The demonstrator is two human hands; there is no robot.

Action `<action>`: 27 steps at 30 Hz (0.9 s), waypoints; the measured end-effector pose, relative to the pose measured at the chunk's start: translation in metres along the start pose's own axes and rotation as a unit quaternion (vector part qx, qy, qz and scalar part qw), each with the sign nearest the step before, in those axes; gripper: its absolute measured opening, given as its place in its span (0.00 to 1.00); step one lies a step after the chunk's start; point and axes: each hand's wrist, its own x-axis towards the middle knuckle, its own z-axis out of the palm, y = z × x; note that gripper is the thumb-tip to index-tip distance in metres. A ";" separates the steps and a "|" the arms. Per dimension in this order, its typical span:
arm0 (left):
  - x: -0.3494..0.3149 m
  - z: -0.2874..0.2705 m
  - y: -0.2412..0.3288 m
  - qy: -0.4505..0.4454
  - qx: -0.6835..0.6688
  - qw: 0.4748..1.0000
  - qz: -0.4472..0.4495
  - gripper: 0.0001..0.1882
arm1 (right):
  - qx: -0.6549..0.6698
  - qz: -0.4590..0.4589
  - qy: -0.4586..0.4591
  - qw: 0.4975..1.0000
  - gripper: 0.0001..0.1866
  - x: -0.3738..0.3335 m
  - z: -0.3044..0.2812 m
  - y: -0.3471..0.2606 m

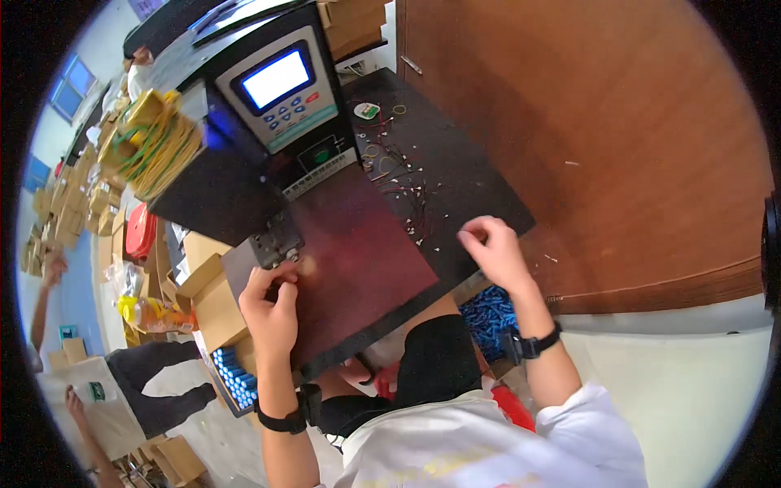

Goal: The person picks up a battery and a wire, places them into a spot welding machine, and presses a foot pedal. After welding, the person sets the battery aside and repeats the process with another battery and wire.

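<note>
My left hand (270, 305) is closed, with bent fingers and thumb at a small metal fixture (277, 240) at the foot of a tester (281, 106). The tester is a black box with a grey keypad panel and a lit screen. Whatever lies between those fingertips is too small to tell. Held above the right edge of the black table (480, 175), my right hand (496, 252) has its fingers curled in a pinch; I cannot make out anything in it. A dark red mat (358, 244) lies between the hands. Thin red and black wires (415, 191) with small white connectors spread beyond it.
Yellow-green wire bundles (159, 159) sit on the black box. Blue cylindrical cells fill a box (234, 378) at lower left and a heap (488, 321) under the table's right side. A brown wooden panel (602, 146) stands at right. Another person's dark trousers (159, 382) show at left.
</note>
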 end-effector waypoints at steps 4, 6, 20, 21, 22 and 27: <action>0.002 -0.001 0.005 -0.004 0.017 1.000 0.011 0.10 | -0.063 -0.078 -0.001 0.995 0.11 0.004 0.048 0.012; -0.001 -0.002 -0.001 0.003 -0.007 1.000 -0.027 0.09 | -0.068 -0.103 0.006 0.992 0.11 0.000 0.058 0.008; -0.004 -0.005 0.011 0.010 0.033 0.998 -0.060 0.08 | -0.193 -0.022 0.063 0.979 0.15 0.013 0.086 -0.004; -0.003 -0.005 0.009 0.011 0.030 0.998 -0.058 0.08 | -0.199 -0.023 0.046 0.979 0.13 0.015 0.085 -0.004; -0.003 -0.004 0.007 0.012 0.027 0.998 -0.056 0.08 | -0.204 -0.025 0.029 0.978 0.12 0.016 0.084 -0.003; -0.002 -0.003 -0.003 0.010 -0.012 0.999 -0.050 0.08 | -0.218 0.000 0.010 0.976 0.10 0.021 0.075 -0.002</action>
